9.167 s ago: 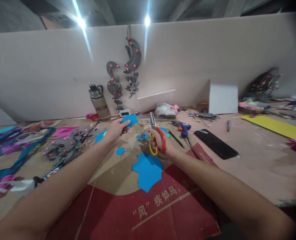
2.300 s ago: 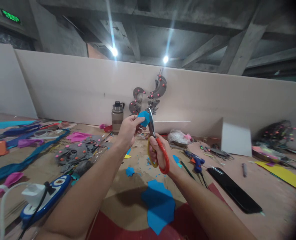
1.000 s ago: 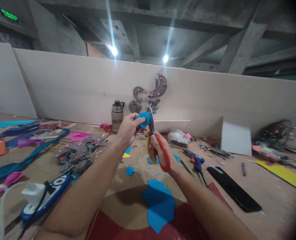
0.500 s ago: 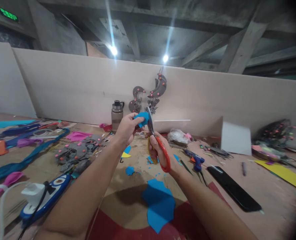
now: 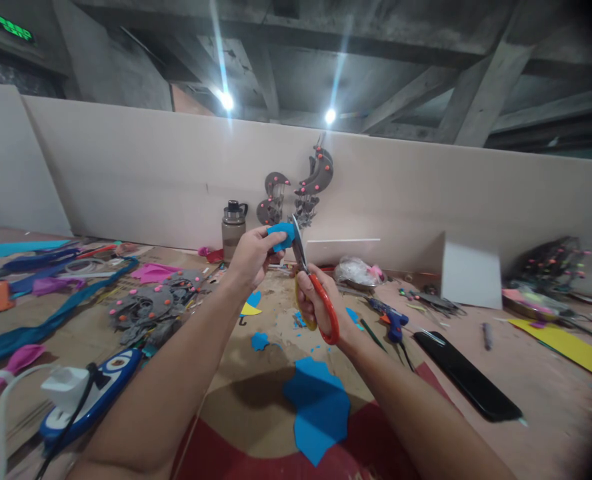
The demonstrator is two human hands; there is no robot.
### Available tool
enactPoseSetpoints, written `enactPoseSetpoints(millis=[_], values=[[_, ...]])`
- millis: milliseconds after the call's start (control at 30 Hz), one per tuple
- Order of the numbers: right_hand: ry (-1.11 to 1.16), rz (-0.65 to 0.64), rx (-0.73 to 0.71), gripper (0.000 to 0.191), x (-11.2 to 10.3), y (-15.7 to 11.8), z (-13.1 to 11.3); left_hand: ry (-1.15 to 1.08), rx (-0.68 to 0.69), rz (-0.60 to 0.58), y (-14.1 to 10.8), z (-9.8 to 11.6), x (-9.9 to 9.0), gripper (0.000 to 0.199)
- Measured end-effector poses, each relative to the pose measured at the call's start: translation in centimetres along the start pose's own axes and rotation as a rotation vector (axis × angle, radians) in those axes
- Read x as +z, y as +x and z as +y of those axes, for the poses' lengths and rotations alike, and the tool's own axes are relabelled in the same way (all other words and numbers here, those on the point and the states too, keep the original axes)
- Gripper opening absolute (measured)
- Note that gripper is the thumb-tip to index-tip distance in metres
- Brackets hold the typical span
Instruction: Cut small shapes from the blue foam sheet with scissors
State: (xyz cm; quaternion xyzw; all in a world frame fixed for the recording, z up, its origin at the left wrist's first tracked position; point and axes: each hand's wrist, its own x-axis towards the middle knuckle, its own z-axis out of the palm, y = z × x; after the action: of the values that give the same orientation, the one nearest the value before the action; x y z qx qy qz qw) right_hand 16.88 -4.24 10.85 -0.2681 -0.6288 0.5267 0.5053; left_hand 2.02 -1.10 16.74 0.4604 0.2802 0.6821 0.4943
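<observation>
Between the thumb and fingers of my left hand [image 5: 254,256] is a small blue foam-like piece [image 5: 280,236], held up above the table. My right hand [image 5: 321,301] grips scissors [image 5: 330,319] with red and yellow handles, their blades pointing up at the right edge of that piece. Whether the blades are cutting into it, I cannot tell. Below my hands a large blue sheet with a scalloped edge [image 5: 318,410] lies on the cardboard. A small blue cutout [image 5: 260,341] and little blue scraps [image 5: 301,320] lie farther up.
A drink bottle [image 5: 234,230] stands by the white panel [image 5: 141,173], near grey crescent decorations [image 5: 319,172]. On the right are a blue glue gun [image 5: 395,321] and a black phone-like slab [image 5: 469,377]. A power strip [image 5: 93,393] with cables sits at the left.
The scissors and the blue piece have shifted very slightly to the left. Both hands keep their hold, and the things on the table stay where they were.
</observation>
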Motion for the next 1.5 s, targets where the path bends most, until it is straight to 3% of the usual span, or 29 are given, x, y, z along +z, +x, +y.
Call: enactPoseSetpoints(millis=[267, 867, 1500], values=[[-0.045, -0.024, -0.013, 0.039, -0.03, -0.02, -0.21, -0.031, 0.017, 0.019, 0.03, 0.19, 0.12, 0.026], [-0.017, -0.071, -0.053, 0.037, -0.27, 0.3, 0.17, 0.029, 0.008, -0.08, -0.08, 0.1, 0.09, 0.024], [-0.071, -0.121, -0.053, 0.036, -0.89, 0.66, 0.43, 0.085, -0.033, -0.069, -0.02, 0.84, -0.32, 0.019]])
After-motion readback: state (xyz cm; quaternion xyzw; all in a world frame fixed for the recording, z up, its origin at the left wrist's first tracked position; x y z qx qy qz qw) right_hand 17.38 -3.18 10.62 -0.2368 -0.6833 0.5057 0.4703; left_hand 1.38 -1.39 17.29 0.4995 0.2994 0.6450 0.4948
